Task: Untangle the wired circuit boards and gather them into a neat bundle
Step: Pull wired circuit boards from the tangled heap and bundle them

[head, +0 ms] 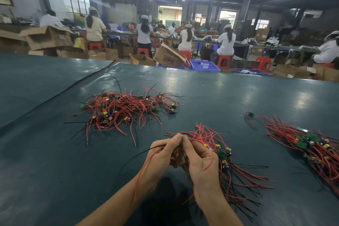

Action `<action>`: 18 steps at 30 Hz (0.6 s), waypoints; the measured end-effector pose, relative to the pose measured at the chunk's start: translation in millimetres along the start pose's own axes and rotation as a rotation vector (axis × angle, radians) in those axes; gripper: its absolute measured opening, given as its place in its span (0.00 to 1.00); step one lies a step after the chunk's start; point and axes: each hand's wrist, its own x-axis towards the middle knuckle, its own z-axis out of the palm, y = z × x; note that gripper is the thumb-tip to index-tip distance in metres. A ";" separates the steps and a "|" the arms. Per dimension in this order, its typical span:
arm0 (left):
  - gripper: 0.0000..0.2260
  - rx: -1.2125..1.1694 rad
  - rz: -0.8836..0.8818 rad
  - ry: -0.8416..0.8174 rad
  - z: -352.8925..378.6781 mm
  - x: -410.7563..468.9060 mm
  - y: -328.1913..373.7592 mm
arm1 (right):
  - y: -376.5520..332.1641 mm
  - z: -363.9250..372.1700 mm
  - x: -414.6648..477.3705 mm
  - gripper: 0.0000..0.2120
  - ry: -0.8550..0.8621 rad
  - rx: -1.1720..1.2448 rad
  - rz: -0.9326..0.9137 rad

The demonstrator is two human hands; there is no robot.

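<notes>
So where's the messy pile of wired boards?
In the head view the messy pile lies on the table, left of centre, beyond the left hand and the held bundle; the neater stack sits far right.

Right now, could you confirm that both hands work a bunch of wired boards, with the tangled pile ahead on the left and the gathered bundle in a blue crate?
No: the head view shows the gathered bundle on the table at the right, not in a crate. The rest holds: left hand and right hand hold the bunch of wired boards, tangled pile ahead on the left.
</notes>
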 end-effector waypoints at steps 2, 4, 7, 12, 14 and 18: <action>0.23 0.002 0.008 -0.018 0.6 -0.2 0.9 | 0.3 -1.0 1.2 0.09 0.012 0.012 0.007; 0.20 0.012 0.019 -0.030 1.2 -0.1 1.4 | 0.1 -1.1 3.1 0.07 0.059 0.043 0.046; 0.18 0.027 0.036 -0.038 1.2 0.4 1.5 | -4.6 -4.5 9.1 0.07 0.141 0.054 0.098; 0.22 0.113 0.076 -0.060 -5.0 2.8 0.6 | -20.3 -28.6 27.3 0.09 0.333 0.153 0.128; 0.21 0.124 0.084 -0.064 -6.0 2.8 0.3 | -25.3 -37.9 32.2 0.07 0.375 0.215 0.119; 0.21 0.113 0.069 -0.058 -5.8 2.3 1.0 | -26.8 -45.2 35.8 0.09 0.393 0.262 0.118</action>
